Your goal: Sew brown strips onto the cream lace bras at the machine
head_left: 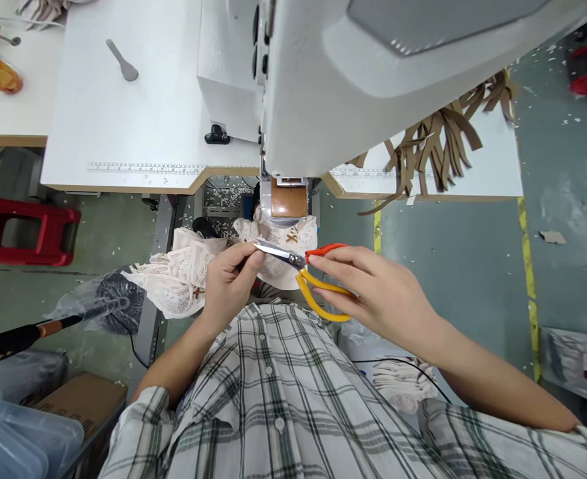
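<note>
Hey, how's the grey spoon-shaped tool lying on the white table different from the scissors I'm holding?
The grey spoon-shaped tool lies loose on the white table, while the scissors are up in your right hand. The tool is plain grey, but the scissors have one red and one yellow handle. The tool has a single rounded end; the scissors have pointed metal blades. Both are longer than they are wide.

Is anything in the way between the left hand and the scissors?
Nothing visible: the left hand is right at the tips of the scissors, which the right hand holds by the handles.
</note>
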{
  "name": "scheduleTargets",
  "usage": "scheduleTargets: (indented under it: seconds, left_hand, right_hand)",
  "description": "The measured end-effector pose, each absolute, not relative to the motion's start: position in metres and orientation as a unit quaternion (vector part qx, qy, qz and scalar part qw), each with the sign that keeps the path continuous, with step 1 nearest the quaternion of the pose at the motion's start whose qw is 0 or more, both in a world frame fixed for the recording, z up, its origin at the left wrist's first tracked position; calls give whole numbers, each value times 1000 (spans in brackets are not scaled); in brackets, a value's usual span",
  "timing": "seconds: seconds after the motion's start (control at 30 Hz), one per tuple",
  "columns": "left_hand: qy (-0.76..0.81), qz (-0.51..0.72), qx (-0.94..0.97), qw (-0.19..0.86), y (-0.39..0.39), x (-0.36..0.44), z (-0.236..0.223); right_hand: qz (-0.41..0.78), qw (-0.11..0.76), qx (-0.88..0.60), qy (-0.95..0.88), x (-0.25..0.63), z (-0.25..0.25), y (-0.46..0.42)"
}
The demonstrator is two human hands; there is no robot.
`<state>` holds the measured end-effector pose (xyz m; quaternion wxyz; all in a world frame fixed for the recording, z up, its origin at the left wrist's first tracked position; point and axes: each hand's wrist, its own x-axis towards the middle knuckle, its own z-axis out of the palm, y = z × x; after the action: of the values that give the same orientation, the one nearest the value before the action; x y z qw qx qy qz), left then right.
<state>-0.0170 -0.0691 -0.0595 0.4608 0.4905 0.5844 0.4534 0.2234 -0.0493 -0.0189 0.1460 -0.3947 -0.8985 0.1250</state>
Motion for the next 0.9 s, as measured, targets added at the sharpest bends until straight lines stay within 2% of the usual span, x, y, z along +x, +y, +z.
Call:
scheduleTargets:
  seconds: [0.37,0.57,0.7,0.9]
  left_hand:
    - [575,461,426,525,-69,-17,-63]
    - [557,485,385,553,-67,-16,-63]
    - [557,492,378,552,-68,-15,-63]
    - [571,477,409,528,-69,-15,-63]
  right_hand:
    - [101,152,-380,-907,224,-19,-53]
    - [148,226,-446,-853,229,-28,-57]
    - [178,220,-445,-850,225,-32,-59]
    - [152,222,-415,-869,220,-34,-58]
